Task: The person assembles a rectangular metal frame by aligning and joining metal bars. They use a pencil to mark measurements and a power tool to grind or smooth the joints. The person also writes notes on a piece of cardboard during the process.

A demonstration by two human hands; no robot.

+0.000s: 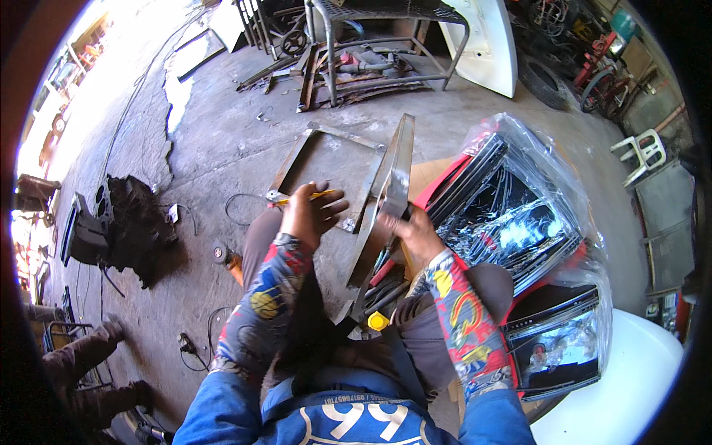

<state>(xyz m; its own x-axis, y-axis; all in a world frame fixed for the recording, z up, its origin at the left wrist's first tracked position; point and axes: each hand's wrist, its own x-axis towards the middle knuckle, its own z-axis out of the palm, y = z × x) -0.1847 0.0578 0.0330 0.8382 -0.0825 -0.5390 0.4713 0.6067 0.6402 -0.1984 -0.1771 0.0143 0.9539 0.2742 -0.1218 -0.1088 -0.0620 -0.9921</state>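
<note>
My left hand [310, 216] is raised above my left knee with its fingers stretched apart. A thin yellow stick [323, 193] runs behind it; whether the hand touches the stick is unclear. My right hand [417, 234] is closed round a long metal bar [399, 167], which stands tilted between my knees with its upper end pointing away. Beyond my hands, a rectangular metal frame [294, 159] lies on the concrete floor, partly covered by the bar. Below the bar, among several tools, is a small yellow object [378, 321].
At right lie shiny dark panels in clear plastic [512, 215] and a white curved panel [615, 386]. A power tool with an orange body [234, 267] is beside my left knee. Farther left sits a black engine-like part [137, 230]. A metal table [393, 11] stands ahead; another person's legs [85, 356] show at left.
</note>
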